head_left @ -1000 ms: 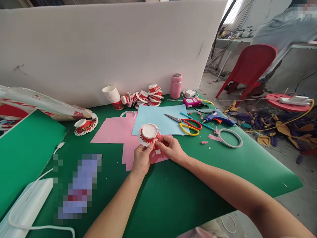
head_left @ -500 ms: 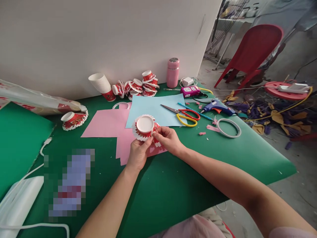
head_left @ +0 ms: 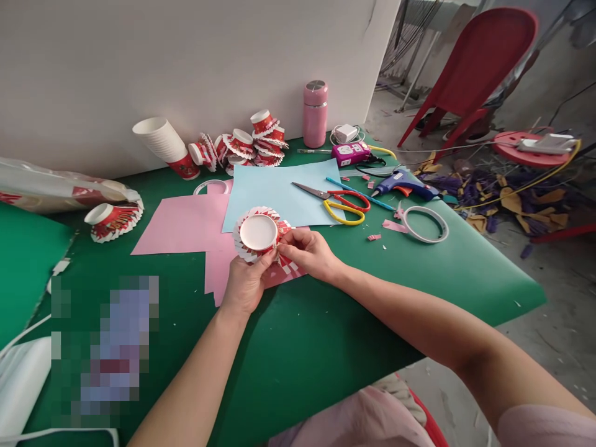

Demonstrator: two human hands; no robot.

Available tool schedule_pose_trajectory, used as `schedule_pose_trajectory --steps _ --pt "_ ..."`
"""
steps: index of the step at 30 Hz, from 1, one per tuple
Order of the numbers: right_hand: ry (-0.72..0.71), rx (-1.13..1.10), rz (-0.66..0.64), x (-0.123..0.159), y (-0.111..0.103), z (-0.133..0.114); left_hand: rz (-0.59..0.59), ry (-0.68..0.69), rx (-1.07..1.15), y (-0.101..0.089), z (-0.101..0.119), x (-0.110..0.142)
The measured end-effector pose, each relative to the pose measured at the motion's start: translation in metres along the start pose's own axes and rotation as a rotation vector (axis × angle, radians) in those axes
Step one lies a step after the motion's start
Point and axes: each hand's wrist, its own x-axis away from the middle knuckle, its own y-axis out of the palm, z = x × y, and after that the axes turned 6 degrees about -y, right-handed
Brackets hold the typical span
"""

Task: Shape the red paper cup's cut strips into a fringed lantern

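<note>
Head view: fringed paper cup (head_left: 258,232) held between 2 bare hands over the worktop (head_left: 298,347).
Left hand (head_left: 244,284) clamped on the cup's near edge, thumb on top; right hand (head_left: 308,251) pinched on cut red-and-white strips at its right side, fingertips of both nearly meeting. Cup's round white end faces up, strips fanned about it, above where pink sheets (head_left: 179,226) and 1 blue sheet (head_left: 270,180) overlap. Scissors (head_left: 325,195) lie partly on the blue sheet, red and yellow handles to the right; blue glue gun (head_left: 400,182) and tape roll (head_left: 444,231) farther right. Along the back: tilted cup stack (head_left: 162,146), pile of other fringed cups (head_left: 242,143), upright pink bottle (head_left: 315,118). 1 more fringed cup (head_left: 112,222) well to the left.
</note>
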Motion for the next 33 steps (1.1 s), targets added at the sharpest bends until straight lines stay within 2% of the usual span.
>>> schedule_pose_trajectory --steps 9,14,17,21,23,27,33 --pt "0.006 -0.014 -0.016 0.001 0.002 0.002 0.04 0.037 0.036 0.003 0.0 0.001" --pt "-0.022 0.079 -0.013 0.003 0.002 -0.001 0.068 -0.018 0.116 0.003 0.003 0.0" --pt "-0.173 0.241 0.015 0.007 0.0 -0.005 0.099 -0.031 0.176 0.001 0.005 -0.001" --pt "-0.592 0.55 -0.055 0.011 -0.001 -0.005 0.15 -0.013 0.249 -0.002 0.006 -0.005" --pt "-0.723 0.713 -0.098 0.012 0.0 -0.003 0.169 -0.022 0.281 -0.003 0.007 -0.006" --pt "-0.819 0.95 -0.082 0.011 0.003 -0.001 0.148 -0.058 0.293 -0.002 0.007 -0.005" --pt "-0.892 0.97 0.02 0.012 0.003 -0.005 0.121 -0.016 0.265 0.001 0.009 -0.001"
